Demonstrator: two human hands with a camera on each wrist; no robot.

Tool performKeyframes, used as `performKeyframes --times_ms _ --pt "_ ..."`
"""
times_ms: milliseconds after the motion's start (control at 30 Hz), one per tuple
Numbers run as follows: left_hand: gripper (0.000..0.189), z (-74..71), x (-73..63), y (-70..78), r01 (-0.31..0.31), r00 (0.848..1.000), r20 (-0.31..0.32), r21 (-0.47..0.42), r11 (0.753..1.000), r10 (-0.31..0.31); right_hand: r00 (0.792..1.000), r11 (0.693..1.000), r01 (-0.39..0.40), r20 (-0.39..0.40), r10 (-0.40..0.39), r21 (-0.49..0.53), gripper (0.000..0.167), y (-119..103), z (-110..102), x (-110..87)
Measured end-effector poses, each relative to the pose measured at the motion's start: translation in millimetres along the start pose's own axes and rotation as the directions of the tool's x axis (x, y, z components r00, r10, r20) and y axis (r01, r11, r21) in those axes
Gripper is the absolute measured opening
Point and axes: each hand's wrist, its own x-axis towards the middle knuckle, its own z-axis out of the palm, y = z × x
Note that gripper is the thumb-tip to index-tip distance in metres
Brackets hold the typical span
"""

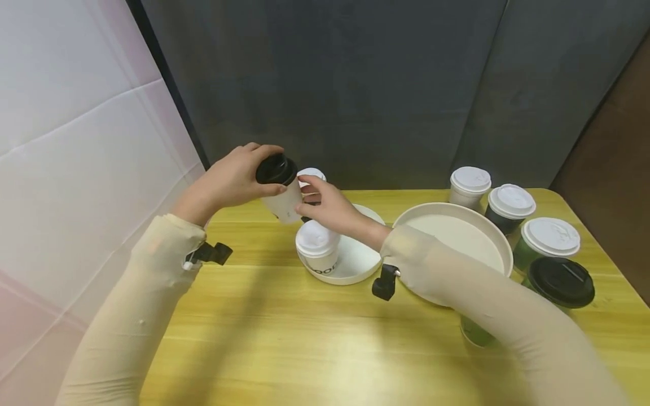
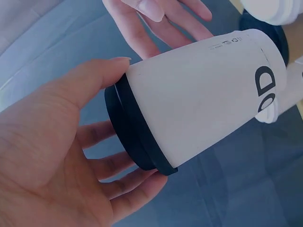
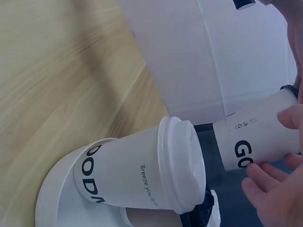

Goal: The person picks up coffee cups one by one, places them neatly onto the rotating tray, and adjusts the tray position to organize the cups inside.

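Note:
My left hand (image 1: pixel 228 177) grips a white paper cup (image 1: pixel 285 204) by its black lid (image 2: pixel 137 125), thumb on one side and fingers round the other. The cup is tilted and held above the table. Beside it is my right hand (image 1: pixel 332 208), its fingers spread along the cup's side and loosely bent; whether they touch it is hard to tell. Below the right hand, a white cup with a white lid (image 1: pixel 316 238) stands on a round white plate (image 1: pixel 355 268). Behind the right hand show another white lid (image 1: pixel 311 173) and part of a dark-lidded brownish cup (image 3: pixel 149 217).
A round beige tray (image 1: pixel 452 225) lies right of the plate, partly under my right sleeve. Along the right edge stand a white cup (image 1: pixel 467 194), a black cup (image 1: pixel 500 220) and green cups (image 1: pixel 525 254), one with a black lid (image 1: pixel 561 279). A grey curtain (image 1: pixel 330 96) hangs behind.

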Motion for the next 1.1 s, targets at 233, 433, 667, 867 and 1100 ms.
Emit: performKeyframes --times_ms 233,433,667,867,1100 --pt "0.074 -6.5 2.0 10.7 -0.03 0.999 -0.019 -0.019 0.999 0.029 0.999 0.999 0.014 -0.038 -0.013 0.039 0.065 -8.5 -10.1 -13.4" --pt "0.074 -7.8 3.7 21.8 -0.062 0.998 -0.03 -0.014 0.998 0.062 0.999 0.998 -0.016 -0.048 0.019 0.068 0.066 -13.6 -17.2 -25.8" --pt "0.073 -8.1 7.5 37.4 -0.097 0.994 -0.045 -0.005 0.995 0.096 0.997 0.996 -0.031 -0.074 0.037 0.078 0.066 -16.3 -31.5 -42.1" --pt "0.074 -6.0 14.1 50.1 -0.125 0.991 -0.047 0.026 0.992 0.126 0.996 0.994 -0.046 -0.068 0.053 0.102 0.068 -16.5 -40.6 -53.1" --pt "0.074 2.1 23.8 65.7 -0.157 0.985 -0.066 0.042 0.987 0.159 0.995 0.994 -0.074 -0.067 0.079 0.084 0.072 -11.3 -53.1 -64.3"
